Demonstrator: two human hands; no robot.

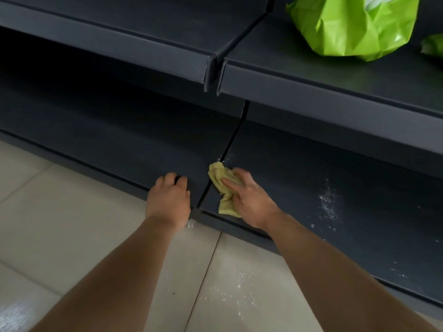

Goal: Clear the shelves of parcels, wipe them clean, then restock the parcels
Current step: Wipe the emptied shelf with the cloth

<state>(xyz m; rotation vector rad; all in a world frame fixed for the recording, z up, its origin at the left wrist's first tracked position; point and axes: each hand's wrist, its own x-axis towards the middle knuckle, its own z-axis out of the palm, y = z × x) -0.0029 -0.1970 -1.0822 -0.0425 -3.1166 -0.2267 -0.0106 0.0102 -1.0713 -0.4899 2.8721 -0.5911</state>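
A crumpled yellow cloth [221, 179] lies on the dark bottom shelf [299, 188], just right of the seam between two shelf panels. My right hand [249, 197] presses down on the cloth, fingers spread over it and thumb tucked against its lower fold. My left hand [169, 196] rests on the front edge of the left bottom panel [119, 149], its fingers bent over the edge and holding nothing. White powder specks [328, 202] dot the right panel. A bright green parcel [352, 25] sits on the upper right shelf [311, 75].
A second green parcel [435, 45] peeks in at the right edge. The upper left shelf [119, 27] overhangs the bottom one. Beige floor tiles [72, 224] run along the front, with white powder [237, 293] scattered between my forearms.
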